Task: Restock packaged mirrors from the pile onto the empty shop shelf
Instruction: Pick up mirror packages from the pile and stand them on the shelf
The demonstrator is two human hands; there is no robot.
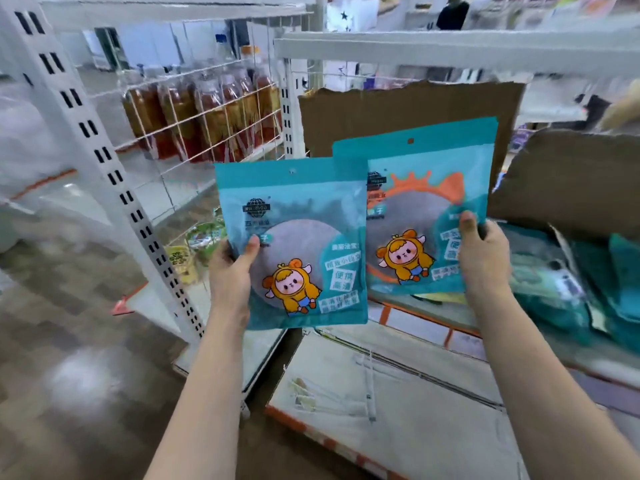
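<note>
Round the edges of my feed: a neighbouring bay, cardboard and shop floor.

Upper left, I see bottles (207,112) of red and amber liquid standing in a row behind a white wire grid (173,128), beside a slotted white upright (104,157). A brown cardboard sheet (398,116) with a torn top edge stands upright at centre, and a second cardboard flap (571,178) juts in from the right. Low on the left lie blurred green and yellow snack packets (194,247). Loose white wire hooks (332,396) lie lower centre. The floor (69,341) is glossy grey-brown. Far back I make out a person (452,15) in a dark top.
</note>
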